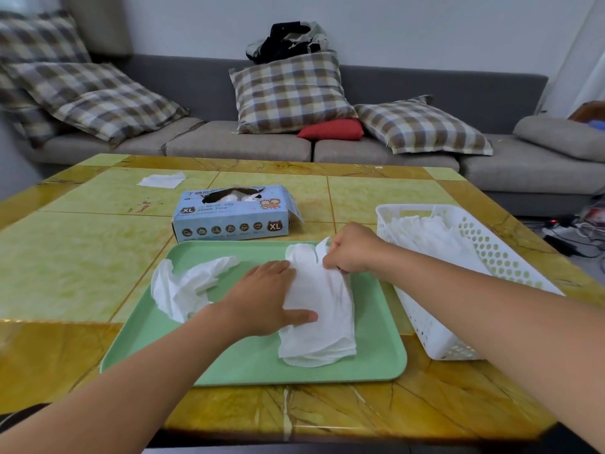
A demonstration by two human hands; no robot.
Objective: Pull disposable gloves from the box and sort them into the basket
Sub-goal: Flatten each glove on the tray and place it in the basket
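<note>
A green tray (248, 365) lies on the table in front of me. On its right half is a flat stack of white gloves (322, 319). My left hand (262, 296) presses flat on the stack's left edge, fingers straight. My right hand (350, 249) pinches the top glove at the stack's far end. A crumpled white glove (183, 286) lies on the tray's left half. The blue glove box (232, 213) stands behind the tray, its top slot open with gloves showing. The white perforated basket (458, 335) sits right of the tray and holds several white gloves (422, 234).
A loose white sheet (162, 180) lies at the table's far left. The yellow-green tiled table (82, 257) ends close to a grey sofa (229, 142) with checked cushions. Cables lie on the floor at the far right (576, 231).
</note>
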